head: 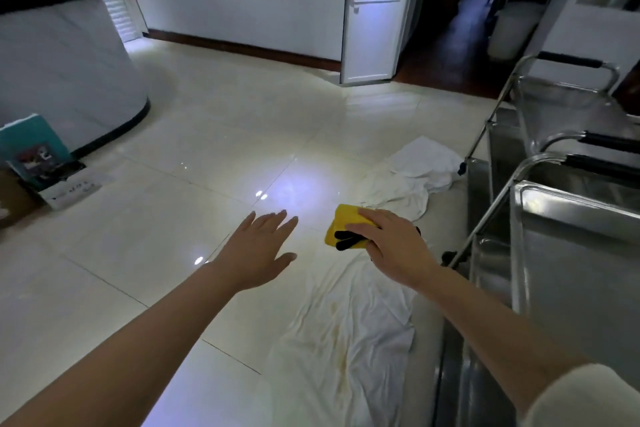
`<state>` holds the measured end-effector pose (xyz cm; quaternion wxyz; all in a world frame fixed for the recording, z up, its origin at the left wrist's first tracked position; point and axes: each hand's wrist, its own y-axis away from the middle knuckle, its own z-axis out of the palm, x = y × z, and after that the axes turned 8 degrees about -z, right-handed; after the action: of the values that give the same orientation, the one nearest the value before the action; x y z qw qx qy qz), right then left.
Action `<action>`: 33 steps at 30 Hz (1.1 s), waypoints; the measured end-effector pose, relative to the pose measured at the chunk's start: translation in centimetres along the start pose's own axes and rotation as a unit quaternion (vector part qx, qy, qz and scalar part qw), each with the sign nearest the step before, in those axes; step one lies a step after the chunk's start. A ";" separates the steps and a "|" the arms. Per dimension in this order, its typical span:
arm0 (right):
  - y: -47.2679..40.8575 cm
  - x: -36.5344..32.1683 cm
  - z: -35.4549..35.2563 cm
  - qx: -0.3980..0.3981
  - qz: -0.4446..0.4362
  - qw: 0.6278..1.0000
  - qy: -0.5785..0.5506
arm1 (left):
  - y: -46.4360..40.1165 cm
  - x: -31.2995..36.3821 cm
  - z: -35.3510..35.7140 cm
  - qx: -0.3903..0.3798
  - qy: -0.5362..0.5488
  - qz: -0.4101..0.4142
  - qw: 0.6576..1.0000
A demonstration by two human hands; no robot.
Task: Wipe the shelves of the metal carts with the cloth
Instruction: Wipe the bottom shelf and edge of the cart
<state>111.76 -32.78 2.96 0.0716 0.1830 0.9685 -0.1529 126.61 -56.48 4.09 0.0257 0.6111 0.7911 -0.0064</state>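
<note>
My right hand (391, 246) grips a folded yellow cloth (343, 222) together with something black, held out over the floor left of the carts. My left hand (259, 250) is stretched forward with fingers spread and straight, holding nothing. Two stainless steel carts stand at the right: the nearer cart (581, 253) with a flat top shelf and raised rim, and a farther cart (561, 104) behind it, both with black-gripped handles.
White sheets (346, 322) lie crumpled on the glossy tiled floor below my hands, another white cloth (422, 163) farther on. A curved white counter (69, 73) and boxes (38, 156) stand at the left. A white door (370, 10) is open ahead.
</note>
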 end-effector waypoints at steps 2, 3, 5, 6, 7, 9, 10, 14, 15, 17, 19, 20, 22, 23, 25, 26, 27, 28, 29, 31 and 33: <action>-0.4 2.3 0.1 0.008 0.024 1.000 -0.003 | -2.9 0.2 0.1 -0.015 -0.002 0.026 1.000; -0.5 3.6 0.1 0.010 0.040 0.999 -0.004 | -4.7 0.5 0.2 -0.019 -0.003 0.039 0.999; -0.7 6.5 0.4 0.016 0.069 0.997 -0.003 | -8.4 1.3 0.5 -0.023 -0.003 0.067 0.997; -0.8 8.1 0.7 0.020 0.084 0.996 -0.004 | -10.5 1.8 0.7 -0.023 -0.005 0.083 0.996; -0.9 9.8 1.0 0.025 0.099 0.995 -0.005 | -12.9 2.4 0.8 -0.022 -0.009 0.101 0.995; -1.3 13.6 1.9 0.033 0.133 0.990 -0.005 | -18.0 3.7 1.1 -0.016 -0.009 0.135 0.991; -1.5 15.6 2.4 0.031 0.150 0.988 -0.006 | -20.7 4.4 1.3 -0.015 -0.004 0.148 0.989; -1.8 24.0 3.9 0.030 0.223 0.974 -0.014 | -31.4 8.1 2.0 -0.026 0.010 0.195 0.980; -1.8 26.0 4.0 0.029 0.246 0.969 -0.013 | -33.8 9.1 2.0 -0.031 0.011 0.209 0.977; -1.8 29.5 3.8 0.021 0.295 0.955 -0.001 | -38.0 11.2 2.1 -0.036 0.010 0.240 0.970; -1.5 32.6 3.5 0.010 0.345 0.939 0.005 | -41.9 13.3 2.1 -0.037 0.016 0.272 0.962; -1.2 33.9 3.3 0.006 0.367 0.930 0.005 | -43.7 14.6 2.1 -0.039 0.016 0.290 0.956; -0.3 35.9 2.9 0.007 0.406 0.914 0.007 | -47.1 17.3 2.4 -0.049 0.007 0.331 0.943; 0.3 36.7 2.7 0.015 0.421 0.907 0.009 | -48.7 18.8 2.6 -0.054 -0.001 0.352 0.934; 1.3 38.0 2.3 0.028 0.451 0.892 0.016 | -51.8 21.9 3.1 -0.065 -0.016 0.396 0.916; 1.8 38.5 2.2 0.026 0.468 0.883 0.019 | -53.2 23.5 3.4 -0.073 -0.023 0.417 0.906; 2.3 38.9 2.1 0.025 0.487 0.873 0.019 | -54.6 25.1 3.7 -0.081 -0.027 0.439 0.894; 2.7 39.4 2.2 0.025 0.508 0.861 0.019 | -55.9 26.8 4.1 -0.085 -0.029 0.461 0.883; 3.1 39.7 2.3 0.024 0.528 0.849 0.023 | -57.1 28.4 4.5 -0.084 -0.033 0.483 0.871; 3.7 40.4 2.6 0.029 0.571 0.820 0.030 | -59.6 31.4 5.2 -0.070 -0.046 0.519 0.851; 4.0 40.9 2.9 0.048 0.618 0.784 0.040 | -62.2 34.3 6.0 -0.063 -0.052 0.554 0.828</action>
<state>75.75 -16.53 -8.88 0.1034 0.7510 0.6420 -0.1144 58.02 -39.34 -4.85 0.1044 0.9426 0.3159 0.0276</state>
